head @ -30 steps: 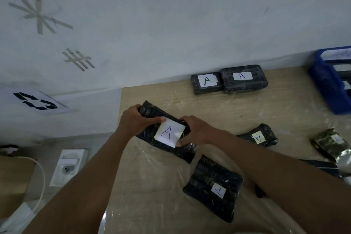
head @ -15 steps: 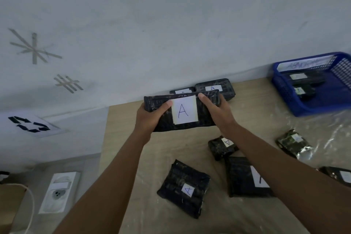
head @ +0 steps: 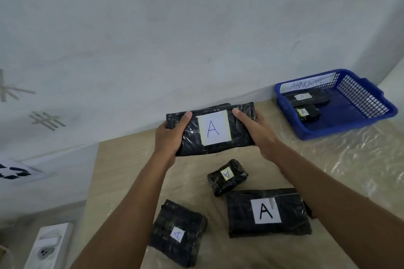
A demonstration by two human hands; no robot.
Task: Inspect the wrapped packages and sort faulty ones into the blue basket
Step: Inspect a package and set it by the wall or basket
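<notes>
Against the pale wall, above the counter (head: 135,155), we have raised the wrapped package (head: 213,130) label-up; left hand (head: 169,137) and right hand (head: 256,132) grip its ends, fingers curled round, well left of the blue basket (head: 310,132), its verdict pending.

Glossy black plastic wrap covers the held package (head: 209,131) with its matt paper label (head: 213,130); the table (head: 122,159) looks like wood.

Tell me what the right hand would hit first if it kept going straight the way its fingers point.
The right hand, gripping the held package, points up and away toward the wall. Probably the wall comes first, though depth is unclear.
</notes>
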